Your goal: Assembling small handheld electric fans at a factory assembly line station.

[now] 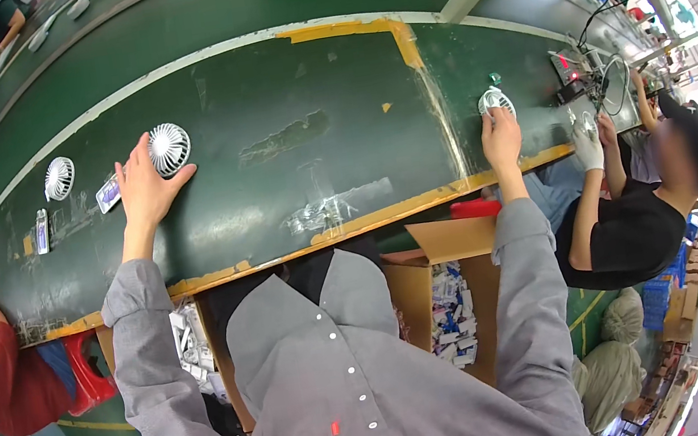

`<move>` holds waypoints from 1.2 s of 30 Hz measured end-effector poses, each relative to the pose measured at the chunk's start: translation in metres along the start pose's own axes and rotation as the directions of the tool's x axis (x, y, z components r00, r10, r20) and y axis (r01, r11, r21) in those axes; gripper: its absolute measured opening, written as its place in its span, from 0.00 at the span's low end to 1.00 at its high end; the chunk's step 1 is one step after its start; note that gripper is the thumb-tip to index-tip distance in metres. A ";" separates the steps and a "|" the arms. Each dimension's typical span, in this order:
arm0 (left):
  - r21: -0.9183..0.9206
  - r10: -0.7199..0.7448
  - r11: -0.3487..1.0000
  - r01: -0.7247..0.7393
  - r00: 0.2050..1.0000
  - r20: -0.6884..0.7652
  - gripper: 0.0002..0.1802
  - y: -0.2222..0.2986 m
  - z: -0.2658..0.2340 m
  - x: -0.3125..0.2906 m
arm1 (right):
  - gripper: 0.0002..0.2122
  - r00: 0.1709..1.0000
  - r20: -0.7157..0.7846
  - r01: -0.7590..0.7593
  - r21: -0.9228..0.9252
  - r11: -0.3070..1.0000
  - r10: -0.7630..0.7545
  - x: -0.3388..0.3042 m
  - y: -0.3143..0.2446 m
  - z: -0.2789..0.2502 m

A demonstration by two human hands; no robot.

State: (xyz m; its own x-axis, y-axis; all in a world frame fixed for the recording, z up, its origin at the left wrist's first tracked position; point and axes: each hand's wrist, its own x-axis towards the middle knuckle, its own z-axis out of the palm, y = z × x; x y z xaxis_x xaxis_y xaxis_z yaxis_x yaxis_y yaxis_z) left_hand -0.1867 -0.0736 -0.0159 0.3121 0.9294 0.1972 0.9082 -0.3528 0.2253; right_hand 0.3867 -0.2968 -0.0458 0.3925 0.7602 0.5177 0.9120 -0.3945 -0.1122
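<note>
Grey shirt [352, 389] fills my lower frame. Upper left, my left hand [148, 192] spreads its fingers against a white fan [170, 145]; at right, my right hand [502, 141] pinches a second fan [494, 95], which loose grip might drop.

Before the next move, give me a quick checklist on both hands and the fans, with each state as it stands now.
1. Right hand on the right-side fan: ok, fingers curled at its near edge.
2. Left hand closed around the nearby fan: not ok, fingers spread at its edge.
3. Far-left fan apart from the left hand: ok, bench shows between.
4. Co-worker's gloved hand apart from the right hand: ok.
5. Fan blades undamaged: cannot tell, too small.
</note>
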 end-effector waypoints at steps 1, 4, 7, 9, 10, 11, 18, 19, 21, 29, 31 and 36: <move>-0.005 0.011 1.000 -0.011 1.000 -0.018 0.51 0.005 0.001 0.002 | 0.06 1.000 -0.027 0.016 -0.032 0.999 -0.017 -0.001 0.001 0.001; -0.129 0.034 0.991 -0.041 0.998 -0.053 0.48 0.017 0.001 0.008 | 0.07 0.999 -0.045 -0.026 -0.180 0.983 0.018 0.003 0.018 0.001; -0.587 -0.089 0.809 -0.008 0.987 -0.135 0.42 0.027 0.012 0.012 | 0.16 0.980 -0.126 -0.188 -0.354 0.916 0.153 0.004 0.029 0.019; -0.928 -0.211 0.356 0.114 0.977 0.039 0.35 0.049 -0.003 0.012 | 0.27 0.972 -0.155 -0.215 -0.268 0.939 0.178 0.005 -0.002 0.017; -0.977 -0.213 0.144 0.160 0.969 0.128 0.30 0.065 -0.018 0.010 | 0.27 0.987 -0.133 -0.098 -0.089 0.991 0.086 0.004 -0.027 0.013; -0.987 -0.201 0.000 0.161 0.967 0.157 0.33 0.078 -0.030 0.006 | 0.27 0.991 -0.130 0.028 0.100 0.995 -0.015 0.004 -0.058 0.007; -0.927 0.244 -0.301 0.221 0.958 0.149 0.43 0.172 -0.091 -0.049 | 0.29 0.896 -0.041 0.297 0.794 0.530 -0.442 -0.033 -0.276 -0.100; -0.943 0.263 -0.266 0.198 0.956 0.127 0.45 0.180 -0.099 -0.059 | 0.27 0.878 0.184 0.065 0.869 0.491 -0.441 -0.038 -0.284 -0.110; -0.962 0.268 -0.226 0.156 0.959 0.092 0.47 0.183 -0.101 -0.069 | 0.20 0.774 0.413 -0.338 0.910 0.238 -0.479 -0.045 -0.297 -0.124; -0.913 0.056 -0.378 0.152 0.988 0.141 0.49 0.174 -0.084 -0.108 | 0.18 0.656 0.602 -0.749 0.440 -0.495 -0.456 -0.102 -0.296 -0.118; -0.898 -0.026 -0.423 0.122 0.989 0.146 0.49 0.176 -0.076 -0.119 | 0.19 0.671 0.604 -0.736 0.479 -0.478 -0.429 -0.105 -0.298 -0.117; -0.760 -0.289 -0.650 -0.028 0.934 0.212 0.47 0.187 -0.060 -0.145 | 0.25 0.709 0.601 -0.686 0.469 -0.556 -0.368 -0.117 -0.298 -0.120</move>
State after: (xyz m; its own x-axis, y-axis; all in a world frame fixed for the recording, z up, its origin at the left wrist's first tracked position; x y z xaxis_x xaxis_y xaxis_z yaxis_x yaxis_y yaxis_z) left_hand -0.0788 -0.2804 0.0554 0.0881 0.9926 -0.0836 -0.8109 0.1202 0.5728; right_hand 0.0542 -0.3303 0.0289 0.0141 0.9948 -0.1013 -0.7206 -0.0602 -0.6907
